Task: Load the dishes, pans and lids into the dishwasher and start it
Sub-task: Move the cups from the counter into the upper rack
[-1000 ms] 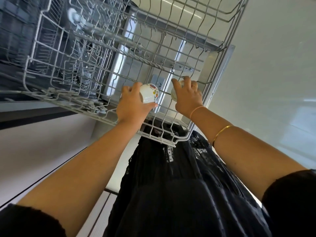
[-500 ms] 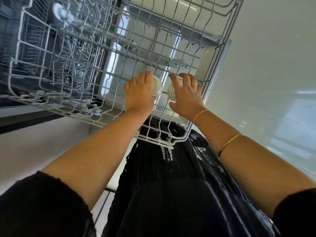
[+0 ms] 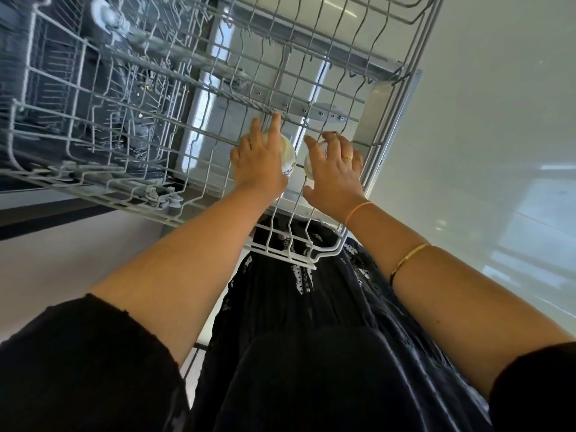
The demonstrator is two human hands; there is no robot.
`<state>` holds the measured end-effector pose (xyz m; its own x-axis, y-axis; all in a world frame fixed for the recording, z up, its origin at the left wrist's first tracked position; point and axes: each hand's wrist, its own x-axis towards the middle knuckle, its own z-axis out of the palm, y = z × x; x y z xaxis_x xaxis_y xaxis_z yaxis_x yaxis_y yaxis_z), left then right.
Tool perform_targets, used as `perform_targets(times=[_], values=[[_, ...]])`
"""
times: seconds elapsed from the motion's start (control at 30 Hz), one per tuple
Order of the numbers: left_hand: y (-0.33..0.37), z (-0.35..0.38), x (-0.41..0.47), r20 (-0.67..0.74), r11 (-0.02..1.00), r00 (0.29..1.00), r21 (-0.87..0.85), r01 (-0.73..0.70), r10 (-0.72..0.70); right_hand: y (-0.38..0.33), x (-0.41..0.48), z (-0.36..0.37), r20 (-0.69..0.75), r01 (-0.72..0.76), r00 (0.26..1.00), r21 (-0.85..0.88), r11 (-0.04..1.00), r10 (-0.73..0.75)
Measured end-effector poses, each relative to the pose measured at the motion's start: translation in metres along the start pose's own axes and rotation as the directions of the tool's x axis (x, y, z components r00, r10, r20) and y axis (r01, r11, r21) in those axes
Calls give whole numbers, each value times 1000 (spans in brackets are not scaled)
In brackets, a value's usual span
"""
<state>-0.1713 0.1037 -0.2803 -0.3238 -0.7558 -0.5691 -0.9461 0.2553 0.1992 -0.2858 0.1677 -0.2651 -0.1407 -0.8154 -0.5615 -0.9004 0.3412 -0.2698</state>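
Grips left cup (image 3: 289, 152) with left hand (image 3: 258, 165): palm over it, fingers curved round the far side, index finger stretched up to a rack wire, thumb hidden. White, with coloured print low on the side. Sits inside upper rack (image 3: 282, 255), toward the front right corner, among the wires; cannot tell whether resting on the rack floor or held just above. Grips right cup (image 3: 311, 163) with right hand (image 3: 335, 177): fingers draped over the top and curled, thumb spread out below toward the rack front. Mostly covered by the hand, only a pale rounded side showing, with a small dark mark near the fingers. Same rack, just beside left cup, narrow gap between, contact not clear. Wears ring (image 3: 347, 158) on a right finger, orange thread (image 3: 358, 208) at the right wrist, gold bangle (image 3: 408, 258) further up the forearm. Rack of pale wire, pulled out over the open dishwasher door (image 3: 215, 120), shiny metal seen through the grid. Grey spray arm (image 3: 174, 56) under the rack, roller wheel (image 3: 107, 15) at far left. Black dress (image 3: 311, 353) filling the lower middle, black sleeves at both bottom corners. Pale glossy floor (image 3: 498, 135) on the right.
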Motion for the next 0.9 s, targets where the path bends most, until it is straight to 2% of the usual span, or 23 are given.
perform_targets(times=[0.23,0.37,0.47,0.57,0.63,0.7,0.83,0.9], values=[[-3,-10,-19,-83,1000,996,10,14,-13,-10,-3,-2,-69,27,997,-33,999,-29],[-7,-27,-43,-149,996,987,-70,53,-63,-23,-10,-13,-138,43,989,-15,999,-45],[-14,-49,-65,-225,992,968,-90,88,-106,-40,-18,-31,-155,103,983,10,995,-100],[-26,-76,-95,-342,987,928,-120,110,-146,-63,-31,-51,-196,221,957,12,975,-215],[-33,-94,-114,-422,976,891,-200,86,-165,-79,-38,-62,-230,301,929,7,954,-291],[-41,-117,-142,-528,953,824,-299,47,-206,-100,-45,-74,-279,415,874,3,910,-398],[-56,-149,-195,-683,904,640,-426,44,-353,-146,-59,-97,-354,607,748,20,795,-562],[-67,-157,-219,-716,869,540,-491,63,-443,-170,-70,-105,-392,704,655,6,710,-646]])
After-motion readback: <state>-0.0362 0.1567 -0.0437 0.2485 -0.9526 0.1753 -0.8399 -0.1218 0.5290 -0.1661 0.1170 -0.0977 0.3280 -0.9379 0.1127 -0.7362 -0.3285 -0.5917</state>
